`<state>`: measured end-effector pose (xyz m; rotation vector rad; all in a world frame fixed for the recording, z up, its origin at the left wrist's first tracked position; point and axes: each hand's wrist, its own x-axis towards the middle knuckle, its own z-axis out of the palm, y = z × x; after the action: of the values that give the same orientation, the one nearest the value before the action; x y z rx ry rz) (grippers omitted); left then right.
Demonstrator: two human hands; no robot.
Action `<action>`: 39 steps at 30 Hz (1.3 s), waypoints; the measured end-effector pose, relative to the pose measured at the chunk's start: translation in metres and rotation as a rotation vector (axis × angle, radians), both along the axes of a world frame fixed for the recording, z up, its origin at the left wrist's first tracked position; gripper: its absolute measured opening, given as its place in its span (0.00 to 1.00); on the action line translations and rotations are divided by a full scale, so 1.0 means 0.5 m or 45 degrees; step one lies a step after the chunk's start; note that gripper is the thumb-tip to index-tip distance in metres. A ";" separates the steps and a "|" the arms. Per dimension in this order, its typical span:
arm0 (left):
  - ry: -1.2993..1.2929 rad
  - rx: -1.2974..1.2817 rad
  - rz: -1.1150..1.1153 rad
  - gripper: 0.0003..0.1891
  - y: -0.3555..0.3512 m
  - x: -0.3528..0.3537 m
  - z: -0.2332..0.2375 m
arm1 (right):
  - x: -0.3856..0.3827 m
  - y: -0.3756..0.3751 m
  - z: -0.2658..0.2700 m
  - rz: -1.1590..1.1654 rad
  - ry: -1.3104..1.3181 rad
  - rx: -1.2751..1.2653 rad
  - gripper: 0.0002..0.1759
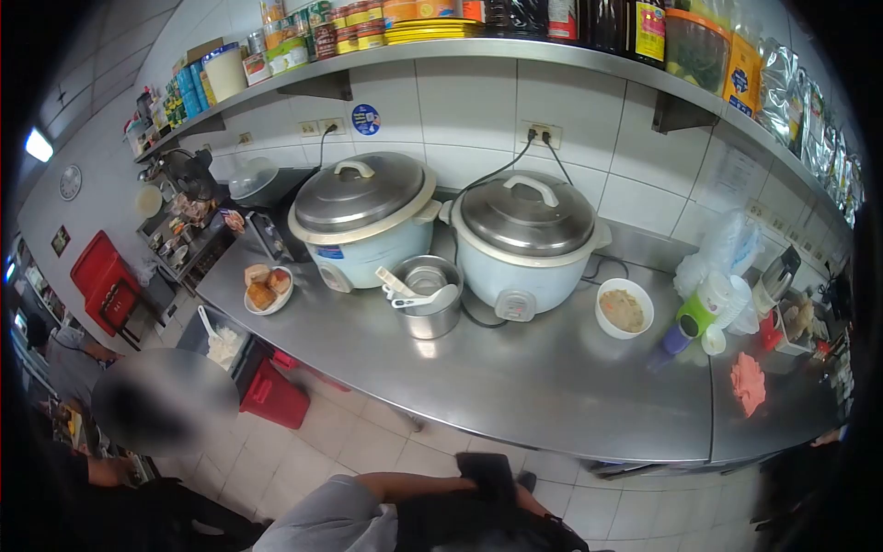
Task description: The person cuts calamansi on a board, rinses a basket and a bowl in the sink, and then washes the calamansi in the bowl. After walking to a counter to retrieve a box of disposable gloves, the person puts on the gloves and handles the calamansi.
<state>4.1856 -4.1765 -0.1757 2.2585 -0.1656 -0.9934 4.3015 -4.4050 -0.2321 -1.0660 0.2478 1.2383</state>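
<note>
My left forearm (pixel 418 484), below a grey sleeve (pixel 336 520), crosses in front of my body at the bottom of the head view. It ends at a dark, flat, rectangular object (pixel 487 474) whose kind I cannot make out. The fingers of my left hand are hidden there. A bit of my right arm (pixel 530 502) shows just right of that object; my right hand's fingers do not show. Both arms are below the steel counter's front edge, apart from everything on it.
On the steel counter (pixel 552 386) stand two rice cookers (pixel 363 225) (pixel 524 248), a metal pot (pixel 430 317) with utensils, a bread plate (pixel 269 293), a food bowl (pixel 624 308) and a pink cloth (pixel 748 385). A loaded shelf (pixel 515 48) runs above. Another person (pixel 166 405) is at left, near a red bin (pixel 274 396).
</note>
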 end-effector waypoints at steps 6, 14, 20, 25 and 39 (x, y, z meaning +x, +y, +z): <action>-0.026 -0.047 0.268 0.24 0.047 -0.082 -0.018 | -0.025 0.160 -0.017 -0.005 0.057 0.334 0.19; 0.073 -0.841 1.667 0.28 0.132 -0.184 -0.047 | -0.045 0.384 -0.048 0.354 0.345 1.285 0.18; 0.193 -1.514 2.590 0.38 0.149 -0.100 0.032 | -0.177 0.505 -0.105 0.589 -0.152 -0.079 0.36; 0.161 -0.617 2.682 0.25 0.194 -0.093 -0.145 | -0.190 0.517 -0.081 0.797 0.031 -0.170 0.37; -0.221 0.145 2.091 0.22 0.166 -0.134 -0.082 | -0.217 0.482 0.007 0.928 -0.780 -0.166 0.34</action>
<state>4.1187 -4.0934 -0.2165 1.6706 1.4368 0.1148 4.1932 -4.1639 -0.2288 -1.6722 -0.5884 1.4592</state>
